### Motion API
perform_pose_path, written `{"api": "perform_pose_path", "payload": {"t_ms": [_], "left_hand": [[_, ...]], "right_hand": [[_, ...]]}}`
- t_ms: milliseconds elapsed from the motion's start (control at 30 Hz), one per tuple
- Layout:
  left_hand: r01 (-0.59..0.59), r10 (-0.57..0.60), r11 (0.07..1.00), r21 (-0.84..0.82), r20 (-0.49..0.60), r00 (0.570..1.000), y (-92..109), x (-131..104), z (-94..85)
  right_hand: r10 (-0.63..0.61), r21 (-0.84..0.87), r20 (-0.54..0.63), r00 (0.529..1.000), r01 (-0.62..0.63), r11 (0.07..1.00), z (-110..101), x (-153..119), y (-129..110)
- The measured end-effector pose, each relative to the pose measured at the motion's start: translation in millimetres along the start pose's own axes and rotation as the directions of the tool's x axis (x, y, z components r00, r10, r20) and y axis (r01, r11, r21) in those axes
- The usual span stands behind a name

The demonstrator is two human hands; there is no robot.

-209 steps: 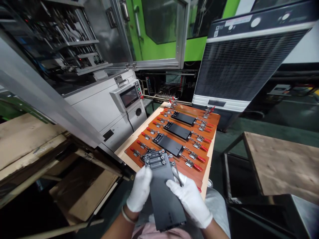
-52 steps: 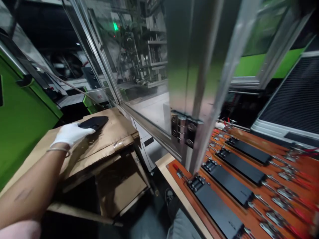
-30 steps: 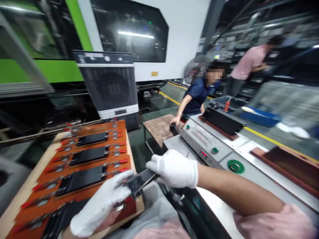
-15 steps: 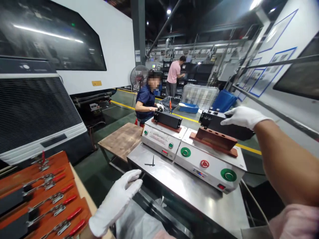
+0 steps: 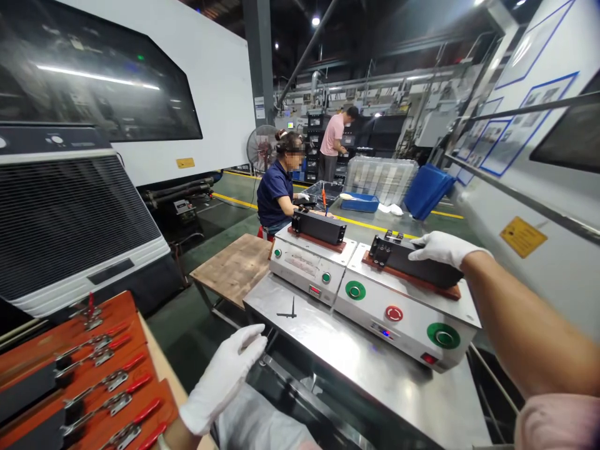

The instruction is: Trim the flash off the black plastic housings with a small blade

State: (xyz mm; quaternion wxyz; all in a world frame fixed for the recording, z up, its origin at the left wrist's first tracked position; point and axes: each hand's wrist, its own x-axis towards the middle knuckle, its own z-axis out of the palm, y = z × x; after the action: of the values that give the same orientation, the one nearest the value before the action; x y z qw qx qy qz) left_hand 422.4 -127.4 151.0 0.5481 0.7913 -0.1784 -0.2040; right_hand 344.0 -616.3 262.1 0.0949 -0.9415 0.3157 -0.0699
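Observation:
My right hand [image 5: 443, 250], in a white glove, grips the top of a black rectangular part [image 5: 403, 259]. That part sits on the brown fixture [image 5: 450, 291] of the right-hand white control box [image 5: 370, 312]. A similar black part [image 5: 319, 226] rests on the left control box [image 5: 300, 265], untouched. My left hand [image 5: 229, 375], also gloved, hangs in front of the steel table [image 5: 347, 350] with thumb and fingers apart and nothing between them. Two thin black pieces [image 5: 291, 309] lie on the table.
Orange fixtures with red-handled toggle clamps [image 5: 112, 375] fill the lower left. Beyond the boxes a person in dark blue [image 5: 274, 190] sits near a blue tray [image 5: 360, 202]. Another person in pink [image 5: 332, 137] stands farther back. A wooden table [image 5: 234, 262] adjoins the steel one.
My right hand has lowered the black part from behind the right fixture onto it. My left hand has stayed open. The seated person has turned sideways, and the view has shifted slightly.

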Motion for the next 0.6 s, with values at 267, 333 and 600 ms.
{"api": "perform_pose_path", "payload": {"t_ms": [267, 333, 600], "left_hand": [[-0.269, 0.221, 0.938, 0.218, 0.22, 0.95, -1.2, 62.2, 96.4], [-0.399, 0.306, 0.864, 0.307, 0.31, 0.9, -2.6, 78.2, 131.2], [-0.598, 0.414, 0.488, 0.635, 0.435, 0.8, 12.8, 114.0, 218.5]], "right_hand": [[0.154, 0.072, -0.363, 0.919, -0.137, 0.988, 59.0, -86.0, -4.9], [0.267, 0.175, -0.437, 0.859, -0.21, 0.962, 95.7, -133.5, 1.5], [0.609, 0.554, -0.303, 0.733, -0.384, 0.738, 185.0, -193.1, 53.5]]}}
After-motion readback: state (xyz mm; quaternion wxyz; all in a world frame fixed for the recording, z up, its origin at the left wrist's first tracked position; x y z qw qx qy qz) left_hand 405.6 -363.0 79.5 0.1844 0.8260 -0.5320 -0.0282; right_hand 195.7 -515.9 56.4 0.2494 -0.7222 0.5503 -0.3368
